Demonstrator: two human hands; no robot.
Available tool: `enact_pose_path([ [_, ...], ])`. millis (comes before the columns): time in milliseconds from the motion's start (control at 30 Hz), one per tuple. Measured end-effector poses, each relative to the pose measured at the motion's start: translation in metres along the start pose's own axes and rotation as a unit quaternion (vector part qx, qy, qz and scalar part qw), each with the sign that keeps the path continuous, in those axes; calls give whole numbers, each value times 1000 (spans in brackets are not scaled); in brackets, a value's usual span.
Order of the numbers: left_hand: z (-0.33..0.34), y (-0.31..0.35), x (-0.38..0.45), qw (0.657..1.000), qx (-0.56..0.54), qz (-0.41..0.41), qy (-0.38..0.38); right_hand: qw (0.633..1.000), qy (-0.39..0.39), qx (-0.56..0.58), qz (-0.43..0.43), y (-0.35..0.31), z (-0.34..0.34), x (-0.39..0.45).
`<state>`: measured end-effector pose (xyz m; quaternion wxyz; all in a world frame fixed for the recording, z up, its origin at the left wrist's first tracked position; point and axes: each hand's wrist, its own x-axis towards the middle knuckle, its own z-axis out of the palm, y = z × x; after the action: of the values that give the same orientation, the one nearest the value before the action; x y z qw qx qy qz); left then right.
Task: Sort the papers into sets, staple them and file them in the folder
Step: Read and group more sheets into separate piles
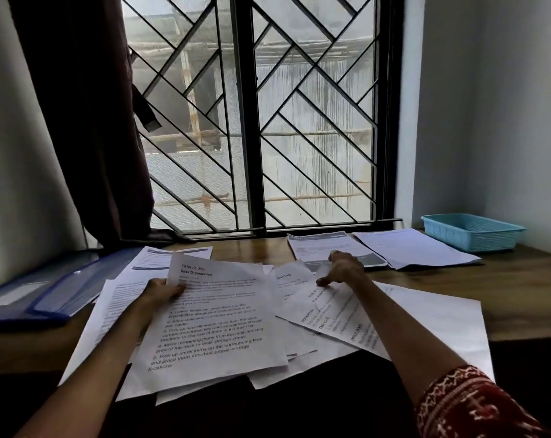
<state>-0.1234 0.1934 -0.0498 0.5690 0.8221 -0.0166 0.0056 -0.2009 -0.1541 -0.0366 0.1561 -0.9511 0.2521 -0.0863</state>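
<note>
Nearest, at six o'clock: loose papers (204, 368) overhanging the desk (521, 298) edge, fanning in an unsorted heap. Slightly further, at nine o'clock of the heap: left hand (160, 290) pinching a printed sheet (214, 311) by its left margin, thumb curling over the text, sheet lifting and bowing. At two o'clock of the heap: right hand (342, 270) pressing down on a slanted page (337, 314), fingers bent, thumb stretching along its top edge. Handling, probably: thin, floppy, sliding readily over one another, creasing if grabbed mid-page; better gripping near a corner or margin. Further out, at ten o'clock: blue folder (46, 292) lying flat. At one o'clock: two sorted stacks (378, 251). Farthest, at two o'clock: turquoise basket (472, 235).
</note>
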Motion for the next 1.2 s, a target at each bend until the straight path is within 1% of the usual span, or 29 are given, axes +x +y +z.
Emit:
enact_pose_path([
  [100,-7,1,0,1000,-3,-8,-8,998,28,-48,6,-8,-7,-1],
  [167,-15,1,5,1000,-6,-3,6,998,46,-50,2,-16,-6,-1],
  [267,-47,-2,17,998,28,25,48,998,65,18,-19,-33,2,3],
  [333,-68,-7,24,998,41,27,48,993,75,80,-35,-46,7,4],
  [433,-87,-14,27,995,66,13,79,985,55,156,-50,-73,16,7],
  [500,-90,-20,29,994,59,9,93,981,38,184,-58,-90,23,10],
  [567,-93,-26,32,993,66,13,98,979,37,189,-65,-104,32,11],
  [667,-92,-34,38,992,84,28,90,976,80,192,-59,-116,45,17],
  [700,-92,-34,42,992,88,35,85,977,83,190,-58,-118,49,19],
  [733,-89,-34,45,991,94,47,83,979,73,183,-57,-120,52,20],
  [833,-78,-28,54,990,76,79,87,988,9,139,-65,-123,59,24],
  [900,-67,-25,56,989,67,97,91,987,18,144,-73,-124,65,28],
  [967,-55,-29,57,989,63,103,83,976,50,201,-67,-124,72,30],
  [1100,-46,-42,64,988,77,113,74,933,124,327,-82,-126,75,36],
  [1200,-46,-42,63,987,63,127,73,905,120,397,-88,-125,75,43],
])
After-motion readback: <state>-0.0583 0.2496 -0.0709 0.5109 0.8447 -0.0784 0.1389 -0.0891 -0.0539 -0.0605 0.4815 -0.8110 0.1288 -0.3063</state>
